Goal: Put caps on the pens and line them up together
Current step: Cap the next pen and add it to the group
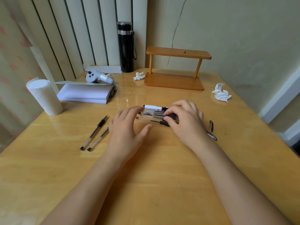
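On the wooden table (162,159), the spread, empty left hand (128,129) and the right hand (185,120), fingers curled onto them, bracket a row of pens (154,113), two uncapped pens (95,133) lying left, a loose cap (211,125) right.

A home desk corner: a wooden table (162,168) against a cracked painted wall. Behind it stands a radiator; on it sit a flask (125,47), 1 small shelf (175,69), paper stack (84,94).
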